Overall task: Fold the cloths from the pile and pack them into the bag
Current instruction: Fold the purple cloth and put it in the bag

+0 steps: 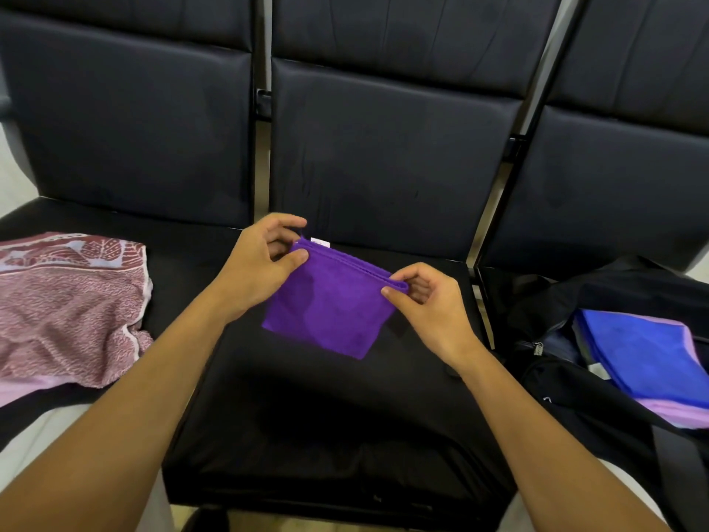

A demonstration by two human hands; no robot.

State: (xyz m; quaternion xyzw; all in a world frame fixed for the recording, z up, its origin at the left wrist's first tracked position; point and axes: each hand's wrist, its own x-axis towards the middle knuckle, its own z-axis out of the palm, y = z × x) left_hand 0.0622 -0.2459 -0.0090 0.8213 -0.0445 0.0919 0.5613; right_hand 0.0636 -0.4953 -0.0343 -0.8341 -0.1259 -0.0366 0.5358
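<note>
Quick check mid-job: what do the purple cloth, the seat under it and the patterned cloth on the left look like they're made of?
Purple cloth: soft, matte, fuzzy pile, likely microfibre; stitched edge, small white tag, both hands pinching its top corners. Seat: black, smooth with a dull sheen and creases, probably faux leather or vinyl. Patterned cloth: thin, crumpled, printed maroon-and-white weave, possibly cotton; fibre uncertain.

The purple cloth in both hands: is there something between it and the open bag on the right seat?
Nothing visible blocks the way. The purple cloth hangs over the middle seat; only the gap between seats separates it from the black bag, whose opening already holds a blue cloth.
</note>
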